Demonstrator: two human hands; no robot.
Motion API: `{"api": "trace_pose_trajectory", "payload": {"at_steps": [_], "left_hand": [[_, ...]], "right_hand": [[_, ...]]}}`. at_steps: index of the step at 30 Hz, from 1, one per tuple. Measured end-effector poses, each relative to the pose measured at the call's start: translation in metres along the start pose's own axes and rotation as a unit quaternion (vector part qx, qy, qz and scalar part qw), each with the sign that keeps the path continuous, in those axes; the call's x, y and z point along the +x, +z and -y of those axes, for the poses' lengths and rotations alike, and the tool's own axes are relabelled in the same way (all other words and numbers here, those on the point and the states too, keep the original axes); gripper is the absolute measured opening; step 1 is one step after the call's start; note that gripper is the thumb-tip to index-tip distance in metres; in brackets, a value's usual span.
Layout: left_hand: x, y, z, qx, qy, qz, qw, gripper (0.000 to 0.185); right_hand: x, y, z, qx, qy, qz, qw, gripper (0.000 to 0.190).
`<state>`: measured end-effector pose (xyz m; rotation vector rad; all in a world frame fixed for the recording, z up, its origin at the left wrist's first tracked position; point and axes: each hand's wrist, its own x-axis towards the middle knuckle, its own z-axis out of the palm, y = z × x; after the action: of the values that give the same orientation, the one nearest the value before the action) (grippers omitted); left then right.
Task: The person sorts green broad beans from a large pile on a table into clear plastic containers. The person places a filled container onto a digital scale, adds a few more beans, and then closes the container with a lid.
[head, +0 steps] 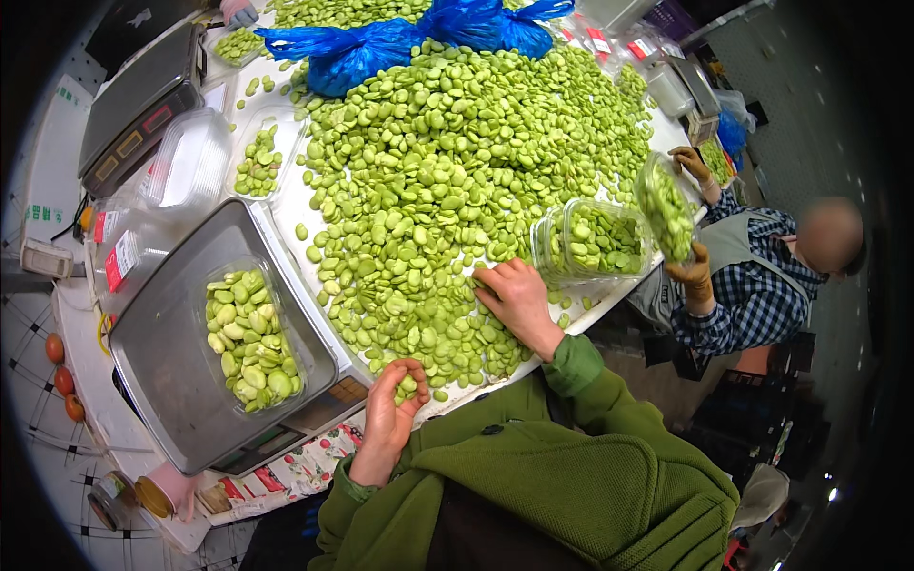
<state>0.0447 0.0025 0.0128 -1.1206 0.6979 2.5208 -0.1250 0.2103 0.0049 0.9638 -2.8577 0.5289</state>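
Observation:
A broad heap of shelled green broad beans [428,178] spreads over the white table in front of me. My left hand [395,403], palm turned up and fingers curled, holds a few broad beans [405,387] by the table's front edge. On the heap's right side rests my right hand [515,294], its fingertips among the beans; whether it grips any is hidden. To my left, a clear plastic tray of beans [253,339] sits on the metal pan of a weighing scale [171,378]. Stacked clear trays [596,239], the top one filled with beans, stand beyond my right hand.
Blue plastic bags [371,53] lie on the heap's far side. Empty clear trays [187,160] are stacked near a second scale [143,107]. At right, a gloved co-worker [750,278] holds a bean-filled tray [665,207]. A pink mug [168,489] stands at lower left.

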Motion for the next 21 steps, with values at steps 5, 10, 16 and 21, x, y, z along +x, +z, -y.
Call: {"api": "trace_pose_trajectory", "payload": {"at_steps": [5,10,16,21], "left_hand": [[0.001,-0.002,0.0,-0.003,0.004,0.012,1.0,0.019],[-0.002,0.017,-0.007,0.053,-0.007,0.025,0.998,0.022],[0.0,0.038,-0.007,0.015,-0.028,-0.08,0.996,0.03],[0.0,0.014,-0.006,0.013,-0.051,0.02,0.998,0.026]], "right_hand": [[-0.004,-0.016,0.01,0.036,0.023,-0.034,0.999,0.016],[-0.01,-0.032,0.042,0.182,-0.002,-0.04,0.982,0.025],[-0.007,-0.041,0.078,0.332,-0.109,0.045,0.936,0.028],[0.003,-0.031,0.027,0.147,0.047,-0.001,0.988,0.022]]}}
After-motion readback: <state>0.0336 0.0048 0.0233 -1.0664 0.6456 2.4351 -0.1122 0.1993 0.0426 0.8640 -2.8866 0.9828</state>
